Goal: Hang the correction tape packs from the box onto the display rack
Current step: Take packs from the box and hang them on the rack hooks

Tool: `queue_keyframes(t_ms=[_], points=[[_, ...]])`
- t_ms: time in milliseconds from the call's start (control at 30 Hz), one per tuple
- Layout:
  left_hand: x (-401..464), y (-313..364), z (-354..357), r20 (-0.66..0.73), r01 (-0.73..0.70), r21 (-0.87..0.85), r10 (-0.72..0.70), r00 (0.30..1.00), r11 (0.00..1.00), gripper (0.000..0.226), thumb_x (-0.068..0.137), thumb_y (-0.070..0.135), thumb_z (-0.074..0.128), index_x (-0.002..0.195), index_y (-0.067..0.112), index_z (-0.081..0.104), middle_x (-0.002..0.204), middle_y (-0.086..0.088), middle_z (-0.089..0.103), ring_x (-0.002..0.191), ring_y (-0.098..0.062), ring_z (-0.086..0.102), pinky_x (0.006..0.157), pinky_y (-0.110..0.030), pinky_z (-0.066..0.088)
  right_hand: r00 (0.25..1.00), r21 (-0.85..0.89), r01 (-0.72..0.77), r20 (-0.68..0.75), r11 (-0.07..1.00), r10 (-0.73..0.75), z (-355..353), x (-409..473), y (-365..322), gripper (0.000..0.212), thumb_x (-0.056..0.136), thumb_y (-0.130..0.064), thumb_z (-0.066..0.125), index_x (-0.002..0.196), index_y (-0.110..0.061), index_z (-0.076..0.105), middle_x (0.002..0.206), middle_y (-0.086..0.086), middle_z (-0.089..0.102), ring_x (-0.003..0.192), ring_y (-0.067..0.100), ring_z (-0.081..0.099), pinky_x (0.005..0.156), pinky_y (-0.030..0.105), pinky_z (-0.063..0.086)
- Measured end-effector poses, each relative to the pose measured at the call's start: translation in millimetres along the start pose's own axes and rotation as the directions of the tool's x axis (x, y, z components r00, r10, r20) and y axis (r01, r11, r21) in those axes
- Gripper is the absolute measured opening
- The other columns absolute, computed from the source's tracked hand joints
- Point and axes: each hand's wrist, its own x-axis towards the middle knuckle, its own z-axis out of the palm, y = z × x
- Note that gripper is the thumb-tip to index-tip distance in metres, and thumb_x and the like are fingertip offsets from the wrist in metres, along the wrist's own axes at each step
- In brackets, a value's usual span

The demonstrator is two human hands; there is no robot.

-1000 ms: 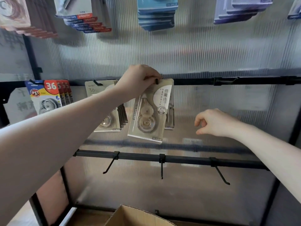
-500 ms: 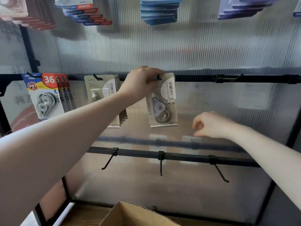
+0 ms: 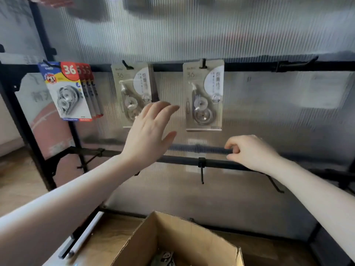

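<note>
Pack [image 3: 204,95] hangs on a rack [image 3: 249,66] hook; left hand [image 3: 148,134] spread, holding nothing; right hand [image 3: 251,152] loosely curled, holding nothing, above the box [image 3: 192,244].

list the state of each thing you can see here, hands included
left hand: open, holding nothing
right hand: loosely curled, holding nothing
beige pack: hanging on upper rail hook
box: open, packs partly visible inside
lower rail hook: bare
</note>
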Motion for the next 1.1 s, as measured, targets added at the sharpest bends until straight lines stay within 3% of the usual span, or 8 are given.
queue_keyframes(t_ms=[167,400,467,600,733,867,933,1100], points=[[-104,-22,35,0.206,0.078,0.004,-0.077,0.975,0.997,0.047,0.079,0.025,0.065,0.123,0.013,0.051,0.123,-0.008,0.053,0.114,-0.028,0.046,0.096,-0.042,0.041,0.998,0.075,0.057,0.006,0.996,-0.058,71,-34,-14,0.026,0.09,-0.027,0.057,0.116,-0.024,0.06,0.106,-0.002,0.062,0.089,0.016,0.053,0.069,0.027,0.042],[-230,-11,89,0.567,0.12,-0.007,-0.095,0.818,0.993,0.052,0.077,0.023,0.07,0.124,0.009,0.054,0.124,-0.014,0.054,0.113,-0.035,0.05,0.094,-0.042,0.044,0.969,0.077,0.019,0.246,0.997,-0.037,193,-92,-30,0.028,0.09,-0.023,0.053,0.118,-0.024,0.059,0.113,0.002,0.059,0.105,0.027,0.055,0.083,0.034,0.046],[-256,-7,106,0.696,0.135,-0.018,-0.085,0.713,0.991,0.057,0.08,0.029,0.067,0.13,0.01,0.048,0.13,-0.013,0.048,0.119,-0.034,0.045,0.098,-0.04,0.042,0.936,0.031,0.014,0.35,0.999,-0.024,223,-106,-32,0.03,0.089,-0.023,0.053,0.119,-0.025,0.057,0.117,0.001,0.058,0.108,0.026,0.055,0.084,0.034,0.045],[-298,-4,139,0.922,0.189,0.025,-0.096,0.375,0.982,0.068,0.084,0.045,0.059,0.14,0.018,0.032,0.135,-0.006,0.038,0.123,-0.028,0.038,0.099,-0.039,0.039,0.838,-0.084,0.01,0.545,0.996,0.038,274,-124,-26,0.03,0.09,-0.02,0.049,0.119,-0.025,0.055,0.118,0.001,0.059,0.107,0.028,0.056,0.079,0.033,0.045],[-320,-8,162,0.989,0.274,0.094,-0.122,0.087,0.957,0.068,0.084,0.048,0.06,0.137,0.012,0.035,0.128,-0.012,0.045,0.118,-0.03,0.045,0.091,-0.035,0.042,0.744,-0.214,0.046,0.659,0.976,0.11,311,-134,-10,0.029,0.088,-0.012,0.044,0.115,-0.017,0.054,0.119,0.007,0.059,0.108,0.031,0.057,0.075,0.032,0.042],[-345,-7,176,0.984,0.4,0.127,-0.066,-0.164,0.908,0.065,0.079,0.049,0.066,0.122,0.004,0.047,0.12,-0.01,0.055,0.103,-0.025,0.054,0.076,-0.027,0.039,0.62,-0.259,0.04,0.763,0.965,0.18,342,-140,2,0.031,0.092,-0.019,0.047,0.122,-0.012,0.05,0.124,0.009,0.057,0.113,0.03,0.056,0.079,0.028,0.042],[-359,-3,180,0.974,0.455,0.164,-0.069,-0.218,0.875,0.071,0.073,0.051,0.072,0.119,0.003,0.046,0.116,-0.01,0.054,0.096,-0.021,0.051,0.073,-0.026,0.037,0.565,-0.247,-0.003,0.799,0.969,0.205,356,-142,5,0.03,0.092,-0.024,0.048,0.119,-0.012,0.053,0.125,0.01,0.058,0.113,0.029,0.056,0.084,0.028,0.044],[-375,-4,180,0.974,0.55,0.213,-0.133,-0.183,0.808,0.085,0.064,0.047,0.08,0.128,0.007,0.04,0.124,-0.006,0.049,0.112,-0.02,0.049,0.08,-0.022,0.036,0.486,-0.202,-0.024,0.853,0.979,0.189,372,-140,1,0.036,0.092,-0.023,0.049,0.126,-0.011,0.047,0.131,0.009,0.053,0.118,0.027,0.053,0.087,0.025,0.043]])
